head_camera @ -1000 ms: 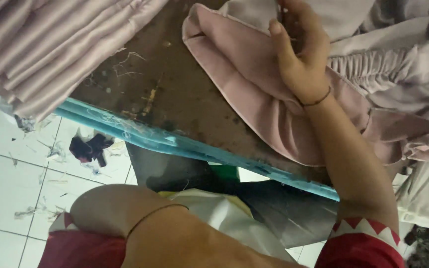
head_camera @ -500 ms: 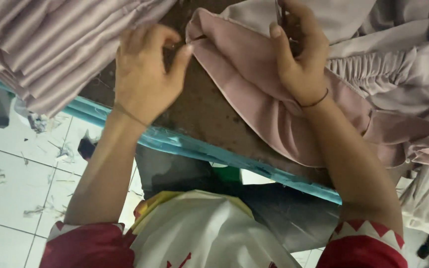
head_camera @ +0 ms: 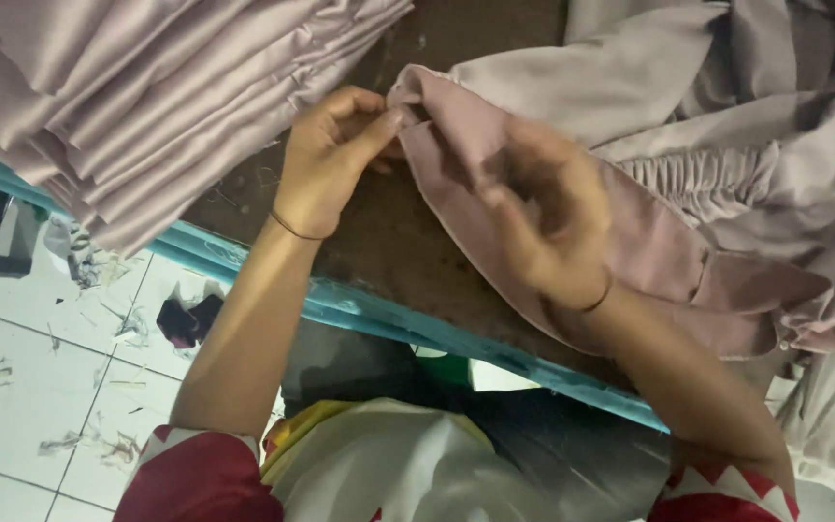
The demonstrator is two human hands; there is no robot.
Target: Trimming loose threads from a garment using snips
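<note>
Mauve cloth (head_camera: 649,242) corner pinched between left fingers (head_camera: 364,126).

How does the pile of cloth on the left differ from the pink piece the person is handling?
The stacked fabric lies folded in many flat layers, untouched; the pink cloth piece is single, loose and rumpled, pinched by the left hand with the right hand on it. The stack overhangs the table's edge; the piece doesn't. Both look pale mauve.

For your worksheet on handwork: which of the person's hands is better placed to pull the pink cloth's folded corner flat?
Probably the left hand: its fingertips already pinch the pink cloth at that corner. The right hand rests blurred mid-cloth, farther away.
</note>
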